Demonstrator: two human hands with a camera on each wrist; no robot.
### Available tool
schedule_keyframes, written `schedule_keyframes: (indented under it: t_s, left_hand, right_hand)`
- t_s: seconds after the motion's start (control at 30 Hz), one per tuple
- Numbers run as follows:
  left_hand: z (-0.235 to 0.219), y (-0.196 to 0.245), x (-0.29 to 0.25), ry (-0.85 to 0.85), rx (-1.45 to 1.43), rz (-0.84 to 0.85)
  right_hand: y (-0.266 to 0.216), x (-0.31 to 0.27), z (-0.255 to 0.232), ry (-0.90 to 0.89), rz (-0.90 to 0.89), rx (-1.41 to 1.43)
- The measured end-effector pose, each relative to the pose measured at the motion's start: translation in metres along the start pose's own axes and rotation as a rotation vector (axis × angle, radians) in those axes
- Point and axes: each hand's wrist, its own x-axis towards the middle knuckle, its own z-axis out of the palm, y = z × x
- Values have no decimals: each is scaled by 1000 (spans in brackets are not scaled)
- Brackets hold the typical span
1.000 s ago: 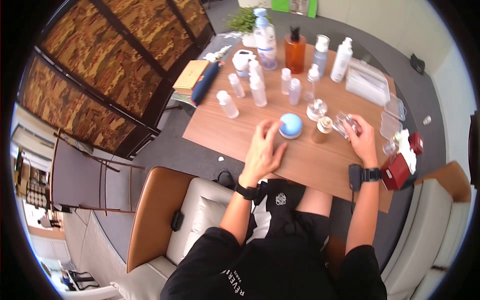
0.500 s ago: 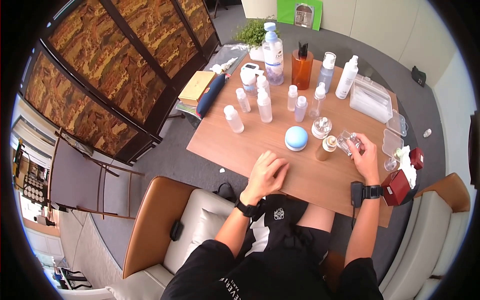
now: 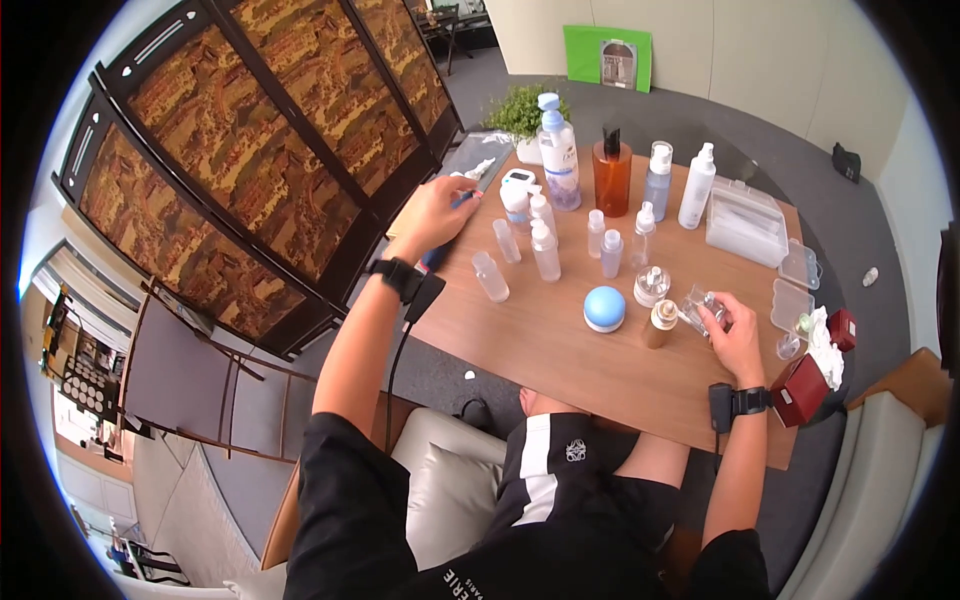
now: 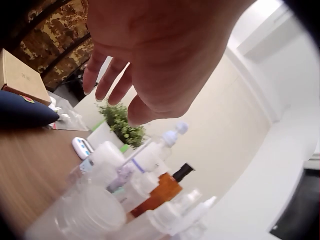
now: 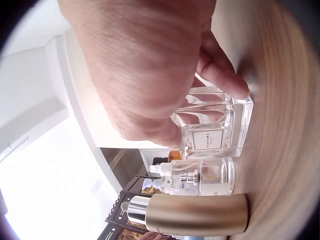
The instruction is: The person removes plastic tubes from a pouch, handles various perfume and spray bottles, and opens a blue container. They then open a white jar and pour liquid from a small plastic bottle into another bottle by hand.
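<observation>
Close quarters, little room to slip

Head: the right hand (image 3: 738, 338) gripped a clear perfume bottle (image 3: 693, 309) over the table (image 3: 530, 352), near a gold bottle (image 3: 659, 327); the left hand (image 3: 434, 216) was beside a dark blue pouch.

Left wrist: the fingers stretched out slightly apart, nothing visible in them; a low swing could have toppled the frosted bottle (image 4: 97, 215) below.

Right wrist: thumb and fingers clamped the perfume bottle; loosened pressure could have let it slip.

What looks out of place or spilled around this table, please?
I see no spill. A small white scrap lies on the floor near a dark shoe, and a pale lump on the floor at right. Both look odd, like dropped litter; too small to identify.
</observation>
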Motion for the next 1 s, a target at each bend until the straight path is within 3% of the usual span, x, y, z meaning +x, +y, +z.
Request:
schedule_keyframes:
  t_s: [0.07, 0.13, 0.17, 0.2, 0.27, 0.37, 0.4, 0.53, 0.73, 0.8, 0.9, 1.0]
  left_hand:
    - [6, -15, 15, -168, 134, 61]
    - [8, 9, 19, -191, 203, 119]
    - [5, 25, 27, -327, 275, 46]
    - [33, -4, 37, -283, 139, 137]
    - [61, -22, 48, -292, 119, 205]
    - [81, -34, 61, -333, 140, 183]
    - [78, -30, 65, -421, 93, 111]
    - [76, -25, 73, -397, 161, 34]
    - [71, -35, 58, -233, 110, -14]
    - [55, -30, 51, -7, 127, -87]
    - [6, -1, 35, 172, 222, -16]
    - [-38, 56, -8, 316, 268, 78]
  right_hand:
    - [0, 2, 0, 13, -26, -1]
    - [-2, 1, -1, 11, -13, 16]
    - [-5, 1, -3, -6, 3, -17]
    - [-6, 2, -3, 11, -6, -18]
    - [-4, 1, -3, 1, -13, -32]
    - [0, 0, -2, 30, -32, -33]
    - [1, 0, -1, 23, -37, -29]
    - [-6, 1, -6, 11, -37, 0]
    - [-4, 0, -4, 13, -23, -29]
    - [-5, 2, -7, 0, -11, -47]
    - [-9, 1, -7, 5, 3, -33]
    - [-8, 2, -6, 5, -7, -46]
